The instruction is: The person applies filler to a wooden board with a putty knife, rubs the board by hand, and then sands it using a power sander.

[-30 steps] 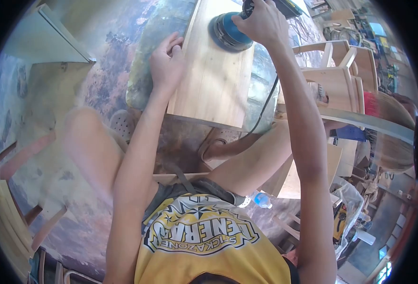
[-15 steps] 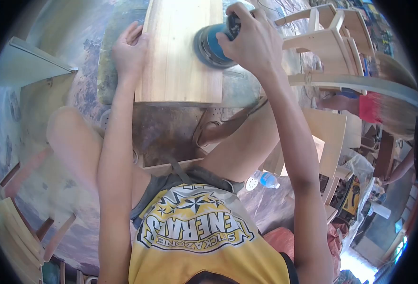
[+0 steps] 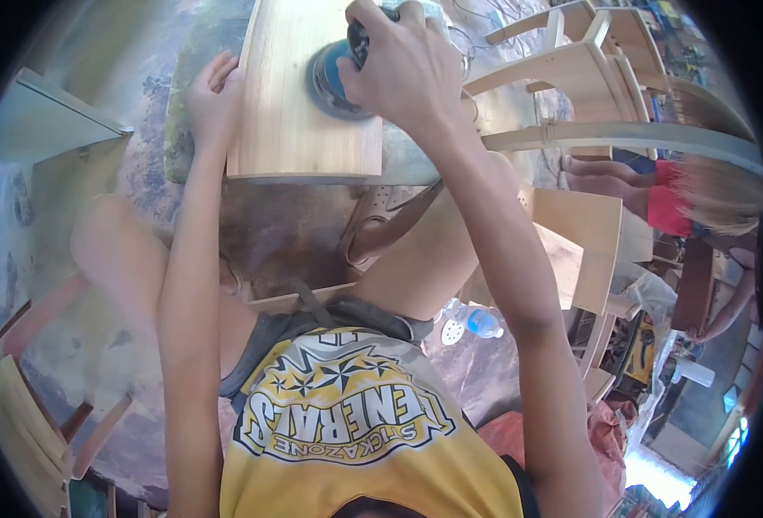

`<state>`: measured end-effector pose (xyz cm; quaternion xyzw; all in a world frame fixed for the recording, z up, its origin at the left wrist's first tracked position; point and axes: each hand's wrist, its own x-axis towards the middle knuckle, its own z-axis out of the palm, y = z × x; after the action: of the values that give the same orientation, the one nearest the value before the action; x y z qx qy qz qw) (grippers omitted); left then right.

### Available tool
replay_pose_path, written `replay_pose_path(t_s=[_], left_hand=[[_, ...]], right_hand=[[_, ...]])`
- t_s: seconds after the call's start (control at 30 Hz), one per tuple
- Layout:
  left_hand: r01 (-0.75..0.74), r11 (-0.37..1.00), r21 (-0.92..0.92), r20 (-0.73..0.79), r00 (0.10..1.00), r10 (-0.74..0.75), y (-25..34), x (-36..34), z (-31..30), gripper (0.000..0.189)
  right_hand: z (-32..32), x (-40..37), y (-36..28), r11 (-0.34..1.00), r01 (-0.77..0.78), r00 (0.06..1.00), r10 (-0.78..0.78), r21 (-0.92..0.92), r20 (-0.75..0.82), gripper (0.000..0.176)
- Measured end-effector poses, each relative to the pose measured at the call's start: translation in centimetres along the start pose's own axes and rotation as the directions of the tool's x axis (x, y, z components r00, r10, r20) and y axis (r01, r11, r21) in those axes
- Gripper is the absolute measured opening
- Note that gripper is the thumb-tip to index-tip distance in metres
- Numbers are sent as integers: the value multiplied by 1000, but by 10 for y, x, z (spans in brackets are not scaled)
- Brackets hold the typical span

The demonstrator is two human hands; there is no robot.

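A pale wooden board [image 3: 286, 112] lies in front of me on a low work surface [image 3: 178, 129]. My right hand [image 3: 411, 69] grips the top of a round blue and black power sander [image 3: 334, 82], whose base rests on the board near its right side. At the board's left edge, my left hand [image 3: 213, 99] rests against the side, its fingers curled and partly hidden. Whether they hold the edge is hard to make out.
Wooden chair frames [image 3: 571, 73] stand at the upper right, beside a pale curved bar [image 3: 632, 135]. Another person in red shorts [image 3: 668, 198] is at the right. A water bottle [image 3: 485, 323] lies near my leg. More wooden furniture [image 3: 23, 414] is at the lower left.
The sander and my right hand have shifted left across the board. The whole view has also moved slightly. More of the other person shows now.
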<state>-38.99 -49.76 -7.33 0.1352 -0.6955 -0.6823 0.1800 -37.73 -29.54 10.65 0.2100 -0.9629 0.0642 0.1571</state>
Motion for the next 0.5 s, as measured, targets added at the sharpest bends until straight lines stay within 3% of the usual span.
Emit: replay_pose_path(t_s=[0.07, 0.13, 0.27, 0.4, 0.47, 0.5], left_hand=[[62, 997, -38, 17, 998, -61, -3, -11, -9, 45], [62, 993, -97, 6, 998, -62, -1, -27, -15, 44], [41, 981, -190, 4, 999, -42, 7, -44, -20, 42], [62, 972, -228, 41, 998, -54, 15, -56, -26, 50], [152, 775, -614, 107, 988, -109, 13, -62, -28, 70], [156, 769, -620, 111, 988, -110, 16, -64, -29, 70]], right_hand=[[7, -9, -1, 999, -17, 999, 18, -39, 28, 43], [3, -18, -8, 999, -8, 996, 11, -31, 93, 43], [7, -15, -4, 1000, -10, 998, 10, -3, 59, 42], [6, -17, 4, 993, -67, 997, 70, -100, 33, 44], [-5, -35, -1, 993, -94, 990, 101, -71, 100, 42], [-7, -42, -4, 994, -83, 991, 89, -66, 98, 42]])
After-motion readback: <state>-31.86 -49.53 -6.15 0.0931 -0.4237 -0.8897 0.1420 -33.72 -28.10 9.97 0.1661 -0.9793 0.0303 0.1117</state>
